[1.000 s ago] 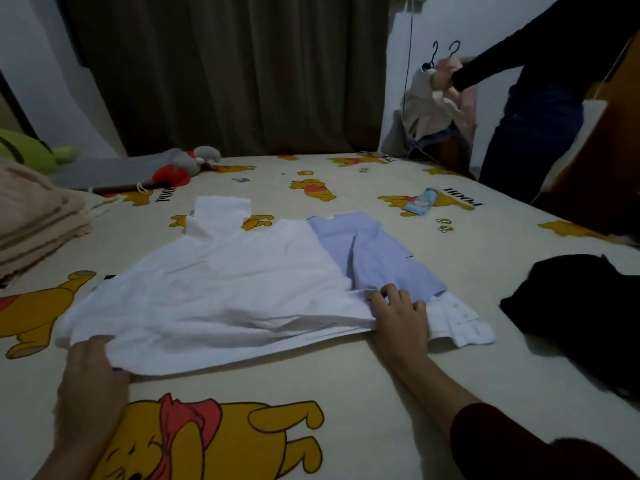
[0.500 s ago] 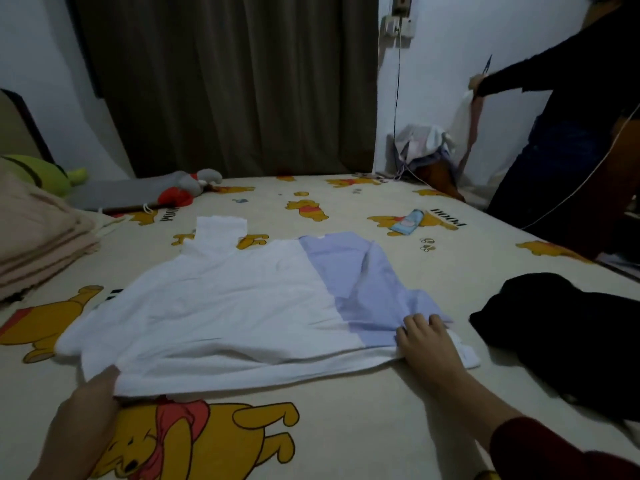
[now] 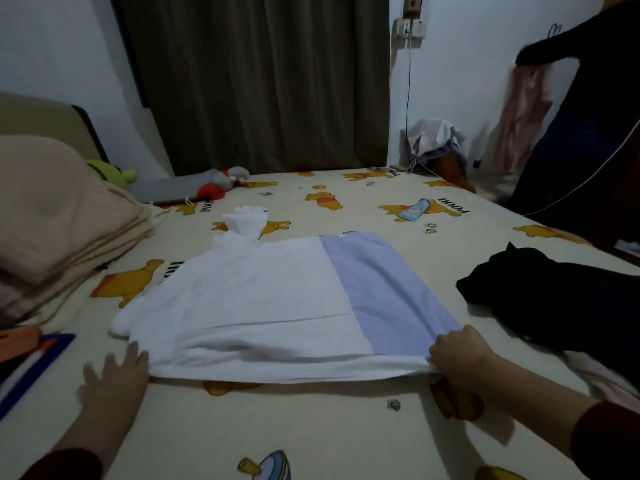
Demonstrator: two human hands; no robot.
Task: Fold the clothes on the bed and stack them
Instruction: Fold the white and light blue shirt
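White-and-blue shirt (image 3: pixel 277 306) flat on bed (image 3: pixel 311 427) — right hand (image 3: pixel 457 355) grips its 4 o'clock hem; left hand (image 3: pixel 114 372) fingers spread, blurred, at 8 o'clock.

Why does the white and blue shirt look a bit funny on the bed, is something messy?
Only a little. The shirt lies spread on the bed, not folded yet, with one white sleeve sticking out at the far side. Beside it, the black garment sits in a crumpled heap. Nothing looks torn or spilled.
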